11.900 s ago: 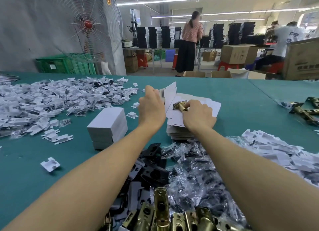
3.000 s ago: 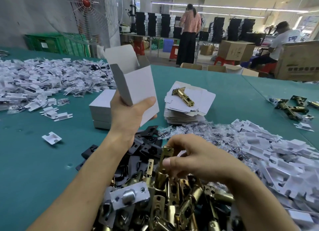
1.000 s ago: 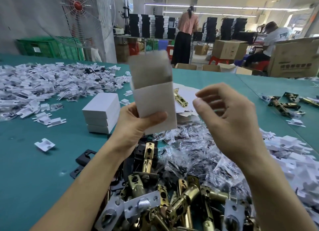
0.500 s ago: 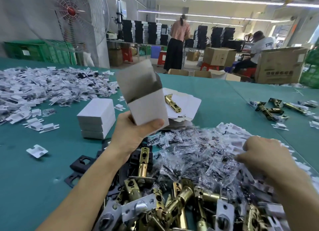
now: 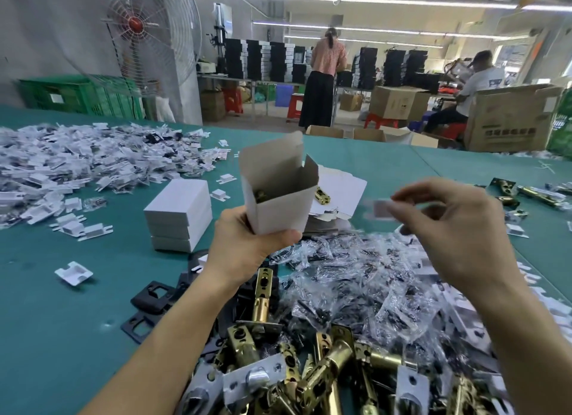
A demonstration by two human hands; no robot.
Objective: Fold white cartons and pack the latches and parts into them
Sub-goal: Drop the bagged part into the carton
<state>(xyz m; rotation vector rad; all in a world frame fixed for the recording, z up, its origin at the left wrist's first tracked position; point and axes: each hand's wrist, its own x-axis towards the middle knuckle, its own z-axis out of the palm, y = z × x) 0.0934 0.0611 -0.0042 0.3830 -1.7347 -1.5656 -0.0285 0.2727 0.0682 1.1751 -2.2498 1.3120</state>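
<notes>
The left grip (image 5: 247,247) is curling round the lower part of an open white carton (image 5: 278,194), holding it upright over the middle of the worktop (image 5: 62,321). A brass latch (image 5: 261,195) is showing inside. The right grip (image 5: 458,228) is pinching a small white part (image 5: 382,209), blurred, held in the air near the carton's open mouth. Beyond the carton, a stack of flat cartons (image 5: 343,188) is lying with another latch (image 5: 322,195) on top. Closed cartons (image 5: 179,213) are sitting stacked toward the left edge. A heap of latches (image 5: 325,368) is lying at the near edge, with bagged parts (image 5: 356,275) just beyond.
</notes>
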